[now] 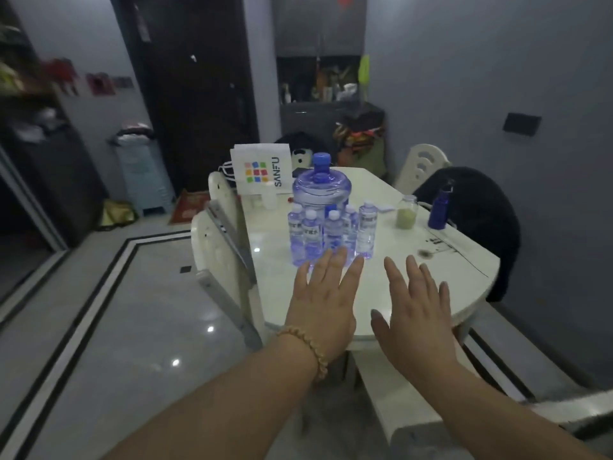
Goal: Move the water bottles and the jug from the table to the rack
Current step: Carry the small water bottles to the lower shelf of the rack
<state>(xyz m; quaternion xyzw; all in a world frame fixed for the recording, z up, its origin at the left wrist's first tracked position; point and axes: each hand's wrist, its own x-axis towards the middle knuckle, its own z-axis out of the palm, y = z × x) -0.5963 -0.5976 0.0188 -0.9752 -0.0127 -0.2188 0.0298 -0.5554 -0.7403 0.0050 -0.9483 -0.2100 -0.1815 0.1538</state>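
Observation:
A big clear-blue water jug (321, 190) with a blue cap stands near the middle of the white oval table (431, 277). In front of it several small water bottles (333, 232) with white caps stand upright in a tight cluster. My left hand (323, 302), with a bead bracelet on the wrist, is stretched flat toward the cluster, its fingertips just short of the front bottles. My right hand (416, 313) is spread open beside it, over the table's near part. Neither hand holds anything. No rack can be made out for certain.
A white paper bag (262, 169) stands at the table's far end. A glass jar of green stuff (407, 212) and a dark blue flask (438, 210) sit at the right. White chairs (219, 247) flank the table's left side; a dark jacket (477, 220) hangs over a right chair.

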